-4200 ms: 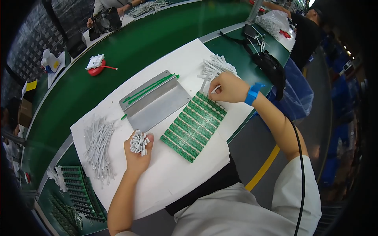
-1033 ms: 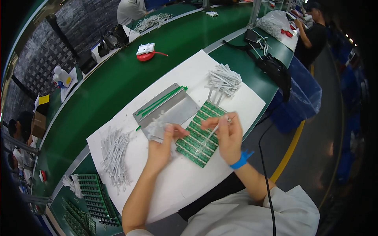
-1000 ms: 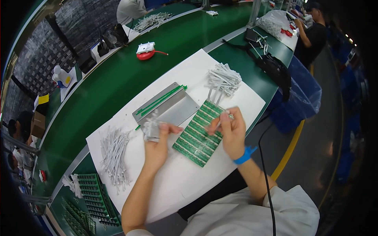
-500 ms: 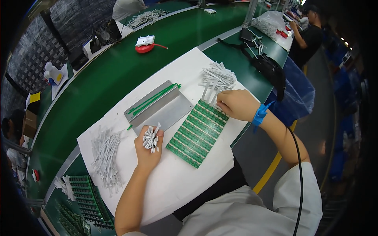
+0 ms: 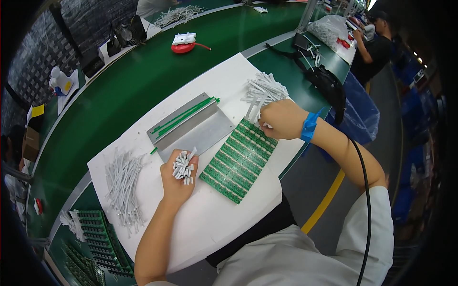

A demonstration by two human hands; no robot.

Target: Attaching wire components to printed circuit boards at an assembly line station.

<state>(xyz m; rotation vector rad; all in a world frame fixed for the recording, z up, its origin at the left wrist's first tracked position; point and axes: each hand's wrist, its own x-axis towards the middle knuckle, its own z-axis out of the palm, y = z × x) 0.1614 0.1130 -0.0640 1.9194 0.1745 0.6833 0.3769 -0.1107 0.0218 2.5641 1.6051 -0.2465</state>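
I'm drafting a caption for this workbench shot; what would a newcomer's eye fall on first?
Probably the rectangular green circuit-board panel lying on the white sheet, with the right hand at its far right corner. Next, perhaps the bundle of slim white pieces gripped in the left hand, to the panel's left. The bright blue wristband just behind the right hand also stands out.
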